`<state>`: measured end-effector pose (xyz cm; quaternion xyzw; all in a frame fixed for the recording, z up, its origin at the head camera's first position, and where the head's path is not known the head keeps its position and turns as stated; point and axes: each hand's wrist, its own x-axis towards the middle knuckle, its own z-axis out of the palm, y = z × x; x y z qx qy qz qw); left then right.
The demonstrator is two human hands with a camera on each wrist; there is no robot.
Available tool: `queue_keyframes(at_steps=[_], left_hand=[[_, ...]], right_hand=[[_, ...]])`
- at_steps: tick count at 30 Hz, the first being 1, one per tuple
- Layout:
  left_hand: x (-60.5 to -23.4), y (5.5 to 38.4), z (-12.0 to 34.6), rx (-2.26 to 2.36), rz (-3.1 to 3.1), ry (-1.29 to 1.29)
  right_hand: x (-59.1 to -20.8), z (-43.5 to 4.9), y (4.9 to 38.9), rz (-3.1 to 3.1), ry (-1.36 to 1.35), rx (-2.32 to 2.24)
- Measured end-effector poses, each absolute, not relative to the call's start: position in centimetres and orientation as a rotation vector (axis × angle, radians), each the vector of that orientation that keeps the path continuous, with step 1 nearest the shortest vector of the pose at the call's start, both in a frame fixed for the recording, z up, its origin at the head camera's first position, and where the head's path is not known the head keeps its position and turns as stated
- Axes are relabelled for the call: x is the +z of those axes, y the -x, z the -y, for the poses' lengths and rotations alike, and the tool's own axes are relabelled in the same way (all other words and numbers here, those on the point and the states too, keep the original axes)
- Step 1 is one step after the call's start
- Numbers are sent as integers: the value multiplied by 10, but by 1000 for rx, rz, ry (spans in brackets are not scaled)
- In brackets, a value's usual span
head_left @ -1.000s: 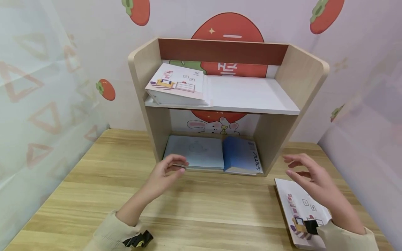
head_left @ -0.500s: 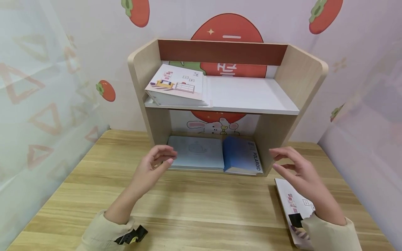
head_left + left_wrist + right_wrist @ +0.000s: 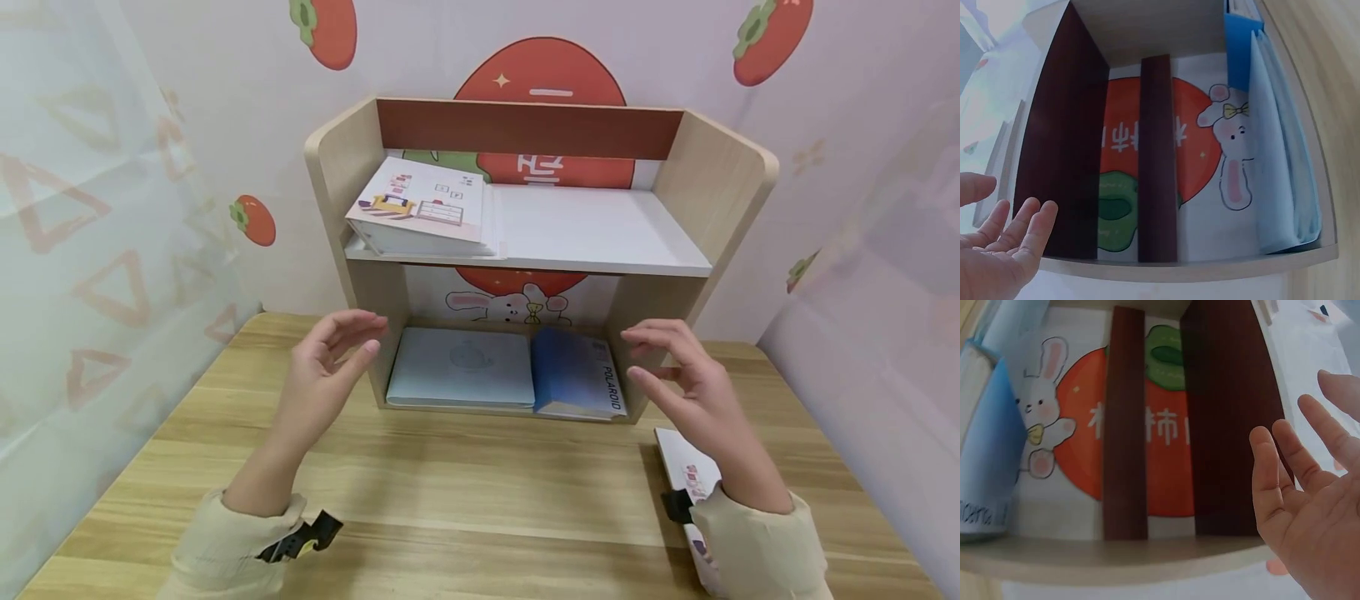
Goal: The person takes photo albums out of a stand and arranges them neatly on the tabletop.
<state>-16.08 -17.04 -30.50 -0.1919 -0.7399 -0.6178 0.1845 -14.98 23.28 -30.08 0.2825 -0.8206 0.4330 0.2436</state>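
My left hand is held up near the left side panel of a small two-tier wooden bookshelf, holding nothing, its fingers loosely bent. My right hand is raised by the right side panel and also holds nothing. On the lower tier lie a pale blue folder with a faint drawing and, right beside it, a darker blue book-like item marked POLAROID. The upper tier bears a thick white binder with a printed room scene, lying tilted at the left. In both wrist views the fingers overlap the shelf's edge.
Another white printed book or binder lies on the wooden table at the right, partly hidden by my right forearm and sleeve. Behind the bookshelf stands a white wall printed with persimmons. Pale sheets close off both sides.
My left hand has moved left and up, away from the front of the pale blue folder. My right hand has moved left and up toward the right panel. The books have stayed put.
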Motion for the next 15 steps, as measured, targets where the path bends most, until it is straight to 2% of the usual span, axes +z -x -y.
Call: queue_keyframes(at_steps=[9, 15], left_hand=[[-274, 165, 173, -1758, 1955, 435], [-261, 170, 169, -1753, 1886, 413]], right_hand=[[-279, -212, 159, 2100, -878, 1293], [-265, -194, 166, 2098, -849, 1336]])
